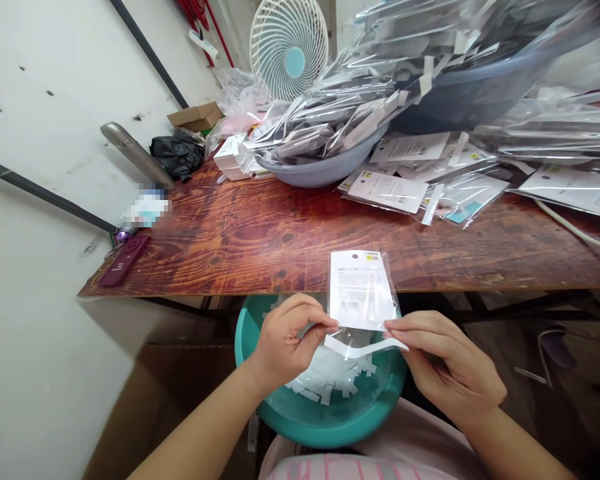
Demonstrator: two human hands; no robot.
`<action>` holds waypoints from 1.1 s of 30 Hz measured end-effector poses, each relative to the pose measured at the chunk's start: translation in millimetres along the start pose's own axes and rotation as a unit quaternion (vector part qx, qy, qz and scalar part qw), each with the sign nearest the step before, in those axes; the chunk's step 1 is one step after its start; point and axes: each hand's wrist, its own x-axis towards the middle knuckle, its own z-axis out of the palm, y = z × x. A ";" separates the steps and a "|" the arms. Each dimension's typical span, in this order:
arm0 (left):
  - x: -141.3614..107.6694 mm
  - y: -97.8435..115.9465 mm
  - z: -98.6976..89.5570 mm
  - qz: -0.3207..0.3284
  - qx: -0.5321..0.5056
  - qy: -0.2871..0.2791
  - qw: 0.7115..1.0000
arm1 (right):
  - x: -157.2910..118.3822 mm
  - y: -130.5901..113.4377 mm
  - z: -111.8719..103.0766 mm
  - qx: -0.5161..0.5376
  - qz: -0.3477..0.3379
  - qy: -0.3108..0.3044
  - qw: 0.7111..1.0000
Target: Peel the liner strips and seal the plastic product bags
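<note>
Between my hands is a clear plastic bag (389, 283) with a white printed card (357, 287) inside, its top lying over the table's front edge. My left hand (293, 337) pinches the bag's near left corner. At the near right corner, the fingers of my right hand (445, 360) are closed on it too. A white strip (363, 348) runs along the bag's flap, nearest to me. Below, a teal basin (325, 427) holds many small white paper strips (325, 380).
A wooden table (230, 233) spans the front. On it are a grey-blue basin (310, 175) heaped with bagged items, more bagged cards (387, 190), a fan (290, 50), a maroon phone case (125, 261) and a black plastic bag (177, 153). A larger basin (470, 90) stands behind.
</note>
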 end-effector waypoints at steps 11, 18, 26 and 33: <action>-6.6 2.9 -3.9 -0.070 -0.038 -0.008 0.997 | 0.3 -2.2 -2.0 -0.007 0.007 0.007 1.000; -8.0 -4.1 -3.8 0.006 0.000 0.024 1.000 | -1.2 -0.6 -0.1 0.000 0.023 0.018 1.000; -2.9 -9.3 -8.3 0.086 0.077 -0.007 0.993 | -3.7 0.9 1.5 0.012 0.021 0.017 1.000; 1.7 -12.0 -3.6 0.016 0.013 -0.009 1.000 | -4.5 0.3 2.2 0.017 0.028 0.016 0.999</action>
